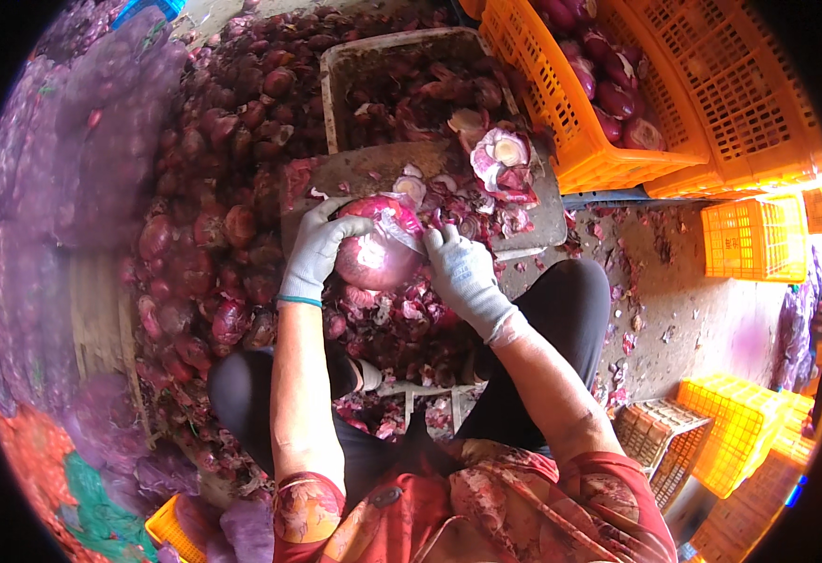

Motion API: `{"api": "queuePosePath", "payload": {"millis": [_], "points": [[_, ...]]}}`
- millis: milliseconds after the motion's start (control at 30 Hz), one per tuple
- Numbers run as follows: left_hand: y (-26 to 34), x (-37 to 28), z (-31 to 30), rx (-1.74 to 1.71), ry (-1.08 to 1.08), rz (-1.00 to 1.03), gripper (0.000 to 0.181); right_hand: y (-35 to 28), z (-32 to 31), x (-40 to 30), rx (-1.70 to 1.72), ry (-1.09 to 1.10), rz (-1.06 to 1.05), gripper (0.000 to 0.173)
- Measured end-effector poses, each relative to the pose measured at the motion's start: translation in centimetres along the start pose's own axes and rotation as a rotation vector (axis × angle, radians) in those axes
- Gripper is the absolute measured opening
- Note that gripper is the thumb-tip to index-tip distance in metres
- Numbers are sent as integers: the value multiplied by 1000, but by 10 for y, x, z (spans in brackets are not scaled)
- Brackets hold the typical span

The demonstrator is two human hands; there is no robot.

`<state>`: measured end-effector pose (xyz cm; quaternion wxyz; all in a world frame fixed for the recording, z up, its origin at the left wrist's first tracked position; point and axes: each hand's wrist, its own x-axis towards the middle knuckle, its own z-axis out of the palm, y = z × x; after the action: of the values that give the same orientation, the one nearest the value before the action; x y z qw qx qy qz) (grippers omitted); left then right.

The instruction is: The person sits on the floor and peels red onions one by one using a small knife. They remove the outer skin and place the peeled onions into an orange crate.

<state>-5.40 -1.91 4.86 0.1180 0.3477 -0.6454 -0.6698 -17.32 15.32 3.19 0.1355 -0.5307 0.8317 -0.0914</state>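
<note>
My left hand (323, 243), in a pale knit glove with a teal cuff edge, holds a large red onion (377, 253) from its left side. Bright magenta shows on top, where a whitish flap of skin (402, 232) stands off the bulb. At that flap's right end the fingers of my right hand (463, 274), gloved too, are curled closed. Whether a small tool is hidden in that fist cannot be told. Just beyond the onion lies a worn board (354, 169) strewn with peel, cut ends and a peeled-back piece of onion skin (501, 160).
A pale-rimmed tub (328, 105) of peel sits behind the board. To its right, an orange crate (580, 151) holds red onions (618, 98). Loose onions (206, 281) cover the floor at left, beside stacked purple mesh sacks (23, 281). Yellow crates (735, 429) stand at right.
</note>
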Motion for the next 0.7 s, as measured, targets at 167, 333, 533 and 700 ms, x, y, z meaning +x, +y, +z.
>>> {"api": "queuePosePath", "payload": {"millis": [167,333,533,700], "points": [[1,3,2,-54,-32,-18,34,10,14,17,-87,-58,-18,22],[6,4,1,13,2,-24,30,11,24,23,-126,32,29,23],[-4,6,0,-29,22,-15,33,12,2,57,-211,-45,147,19],[-8,-3,-6,-58,19,32,36,25,-12,42,791,82,186,40]]}}
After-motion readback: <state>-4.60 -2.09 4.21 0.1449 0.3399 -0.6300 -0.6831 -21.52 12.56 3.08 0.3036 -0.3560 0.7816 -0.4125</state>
